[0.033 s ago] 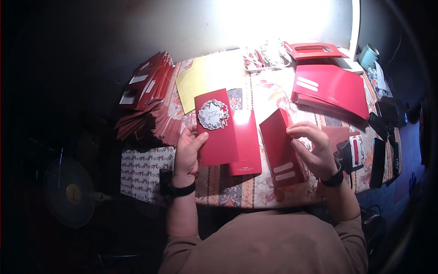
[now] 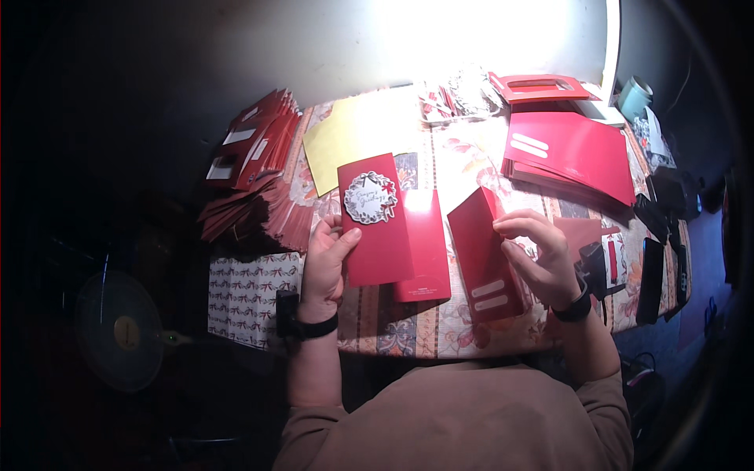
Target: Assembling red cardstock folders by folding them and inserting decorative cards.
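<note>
My left hand [image 2: 327, 255] grips a tall red greeting card [image 2: 378, 255] by its left edge, thumb on top. A white wreath cutout [image 2: 371, 198] sits on the card's upper half. Partly under this card lies another glossy red card [image 2: 426, 259] with small print near its lower edge. My right hand [image 2: 538, 253] pinches the upper right edge of a folded red card [image 2: 477, 251], which stands tilted and bears two pale rounded strips near its bottom. Both wrists wear dark bands.
Stacked red window boxes [image 2: 255, 145] and fanned red cards [image 2: 259, 216] fill the left. A yellow sheet [image 2: 338, 145], a tray of cutouts [image 2: 463, 98] and a red card stack [image 2: 569, 153] lie farther back. Patterned paper [image 2: 250, 294] is front left; a phone-like dark slab [image 2: 649, 279] is right.
My left hand and the wreath card have shifted very slightly to the right. My right hand and its folded card look unmoved.
</note>
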A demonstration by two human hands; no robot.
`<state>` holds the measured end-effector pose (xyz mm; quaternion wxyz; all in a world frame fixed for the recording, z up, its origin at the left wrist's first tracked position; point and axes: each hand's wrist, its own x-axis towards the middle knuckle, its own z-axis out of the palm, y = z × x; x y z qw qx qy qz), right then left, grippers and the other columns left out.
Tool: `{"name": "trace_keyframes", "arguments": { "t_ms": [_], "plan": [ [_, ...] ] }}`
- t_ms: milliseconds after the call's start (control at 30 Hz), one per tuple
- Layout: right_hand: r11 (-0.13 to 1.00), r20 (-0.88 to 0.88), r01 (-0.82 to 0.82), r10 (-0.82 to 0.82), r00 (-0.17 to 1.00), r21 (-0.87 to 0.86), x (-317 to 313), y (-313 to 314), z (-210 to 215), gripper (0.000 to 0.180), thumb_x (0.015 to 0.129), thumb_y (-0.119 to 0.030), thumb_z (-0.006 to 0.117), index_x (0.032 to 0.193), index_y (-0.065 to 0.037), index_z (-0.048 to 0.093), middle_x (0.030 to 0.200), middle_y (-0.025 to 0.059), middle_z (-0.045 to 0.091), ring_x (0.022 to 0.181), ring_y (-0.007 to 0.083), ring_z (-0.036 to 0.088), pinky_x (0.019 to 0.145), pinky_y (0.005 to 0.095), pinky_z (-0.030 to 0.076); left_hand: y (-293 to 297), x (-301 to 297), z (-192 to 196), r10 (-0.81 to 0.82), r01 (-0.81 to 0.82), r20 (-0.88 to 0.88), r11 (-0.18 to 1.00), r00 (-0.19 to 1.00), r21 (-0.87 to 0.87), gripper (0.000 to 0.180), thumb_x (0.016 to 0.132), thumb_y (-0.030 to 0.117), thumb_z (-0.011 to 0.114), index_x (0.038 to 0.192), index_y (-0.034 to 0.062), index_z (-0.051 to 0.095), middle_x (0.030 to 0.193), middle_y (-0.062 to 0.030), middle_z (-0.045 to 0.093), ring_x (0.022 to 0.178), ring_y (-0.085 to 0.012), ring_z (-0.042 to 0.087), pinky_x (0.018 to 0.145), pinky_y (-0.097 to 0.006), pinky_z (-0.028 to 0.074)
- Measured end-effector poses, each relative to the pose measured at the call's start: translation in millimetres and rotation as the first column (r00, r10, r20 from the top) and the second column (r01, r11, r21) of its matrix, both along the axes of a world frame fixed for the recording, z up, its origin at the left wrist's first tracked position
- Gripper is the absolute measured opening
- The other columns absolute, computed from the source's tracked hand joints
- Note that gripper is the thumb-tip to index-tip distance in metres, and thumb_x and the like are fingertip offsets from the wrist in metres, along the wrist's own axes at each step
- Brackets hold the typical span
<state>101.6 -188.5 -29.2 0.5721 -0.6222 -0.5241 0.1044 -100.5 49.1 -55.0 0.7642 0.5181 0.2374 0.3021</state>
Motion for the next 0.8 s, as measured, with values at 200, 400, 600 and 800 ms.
{"name": "trace_keyframes", "arguments": {
  "t_ms": [200, 400, 600, 800],
  "plan": [
    [1.000, -0.046, -0.012, 0.012, 0.999, 0.008, -1, 1, -2, 0.020, 0.080, 0.003, 0.058, 0.100, 0.001, 0.061, 0.097, 0.0104, 0.060, 0.090, 0.0181, 0.058, 0.078, 0.0275, 0.048, -7, 5, -1, -0.046, 0.046, -0.024, 0.999, 0.999, 0.026, 0.031, 0.086, 0.001, 0.059, 0.112, 0.0013, 0.043, 0.104, -0.0130, 0.060, 0.092, -0.0180, 0.062, 0.083, -0.031, 0.051],
    [1.000, -0.024, -0.013, 0.013, 1.000, 0.000, -1, 1, 3, 0.022, 0.080, 0.002, 0.060, 0.102, 0.000, 0.061, 0.097, 0.0098, 0.060, 0.089, 0.0173, 0.058, 0.075, 0.0268, 0.047, -16, 10, 4, -0.077, 0.078, 0.016, 0.996, 0.997, -0.043, 0.035, 0.087, 0.000, 0.057, 0.117, 0.0010, 0.040, 0.107, -0.0137, 0.059, 0.095, -0.0175, 0.061, 0.086, -0.030, 0.050],
    [0.998, 0.077, 0.057, -0.059, 0.995, 0.024, 0, 2, 15, 0.025, 0.080, -0.001, 0.062, 0.105, -0.002, 0.060, 0.096, 0.0078, 0.060, 0.083, 0.0150, 0.056, 0.069, 0.0262, 0.045, 0, 20, -3, -0.061, 0.060, 0.017, 0.995, 0.998, 0.085, 0.038, 0.089, 0.000, 0.054, 0.123, 0.0012, 0.038, 0.114, -0.0151, 0.058, 0.102, -0.0185, 0.059, 0.089, -0.031, 0.048],
    [0.989, 0.105, 0.127, -0.118, 0.987, -0.081, 5, -11, 10, 0.032, 0.082, -0.009, 0.064, 0.112, -0.001, 0.055, 0.099, 0.0095, 0.059, 0.083, 0.0156, 0.056, 0.068, 0.0268, 0.045, 19, 47, -2, 0.020, -0.026, 0.074, 0.996, 0.997, 0.084, 0.037, 0.087, 0.001, 0.056, 0.120, -0.0029, 0.039, 0.110, -0.0124, 0.056, 0.100, -0.0171, 0.057, 0.089, -0.030, 0.047]
  ]
}}
